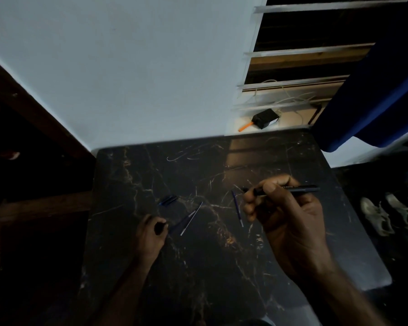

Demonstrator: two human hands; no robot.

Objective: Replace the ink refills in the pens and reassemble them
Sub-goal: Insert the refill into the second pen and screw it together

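At about 8 o'clock on the dark table (222, 267) — a glossy black slab veined with thin gold and white lines like marble — the left hand (151, 234) rests low, its fingers curled around a small, rounded black cap (160, 227). Just to its right lie a slim dark pen part (179, 224) and a thin, straight pale refill (191, 218), side by side and slanting toward 1 o'clock. Above them, near the table's middle, sits a short blue piece (168, 200) with a matte look, its exact form too dim to tell. Farther right, a narrow blue refill (237, 208) with a pale tip lies almost upright in view, just beside the right hand (290, 215). That hand, at 3 o'clock, is clamped on a long dark pen barrel (302, 189) held level, thumb pressed on top, the barrel pointing toward 3 o'clock. Beyond the table at 1 o'clock, a black box (265, 118) sits on a pale ledge.
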